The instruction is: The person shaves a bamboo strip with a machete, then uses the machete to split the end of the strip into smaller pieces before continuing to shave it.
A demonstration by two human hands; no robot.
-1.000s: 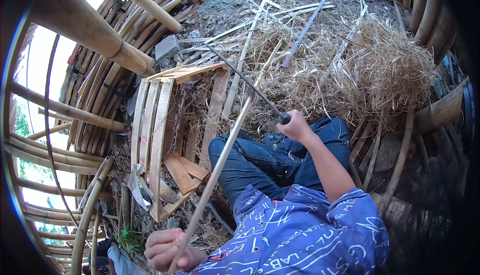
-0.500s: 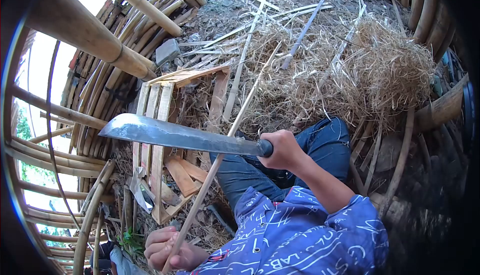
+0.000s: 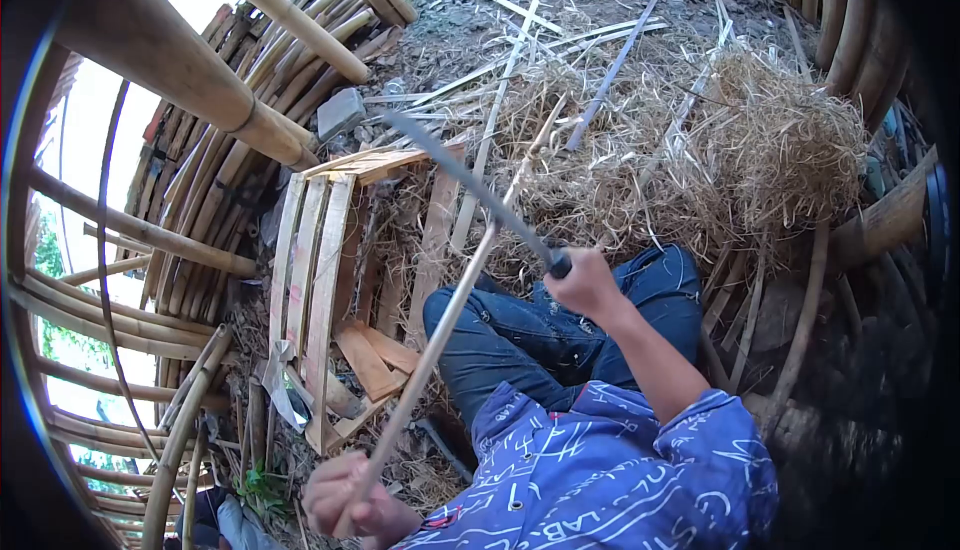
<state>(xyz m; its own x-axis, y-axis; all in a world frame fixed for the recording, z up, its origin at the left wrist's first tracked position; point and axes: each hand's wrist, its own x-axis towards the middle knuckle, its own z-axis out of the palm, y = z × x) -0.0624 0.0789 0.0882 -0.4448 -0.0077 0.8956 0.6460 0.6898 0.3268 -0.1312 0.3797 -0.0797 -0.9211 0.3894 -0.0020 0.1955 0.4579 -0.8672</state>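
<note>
My right hand (image 3: 583, 282) is closed round the dark handle of a long machete (image 3: 465, 180). The blade points up and left, edge-on, and crosses a long thin bamboo strip (image 3: 440, 335). At the lower left, my left hand (image 3: 350, 495) grips the near end of that strip, its fingers wrapped round it. The strip slants up and right over my crossed legs, its far end above the shavings. Whether the blade touches or cuts into the strip is hard to tell.
A broken wooden crate (image 3: 325, 250) lies left of my legs. Heaped shavings (image 3: 785, 140) and loose strips (image 3: 610, 70) cover the ground ahead. Bamboo poles (image 3: 270, 15) frame the left side, and a grey block (image 3: 340, 113) sits behind the crate.
The machete has turned from nearly level and broadside to edge-on, with its tip raised toward the back. My right hand has shifted slightly right, and my left hand slightly right and down with the strip.
</note>
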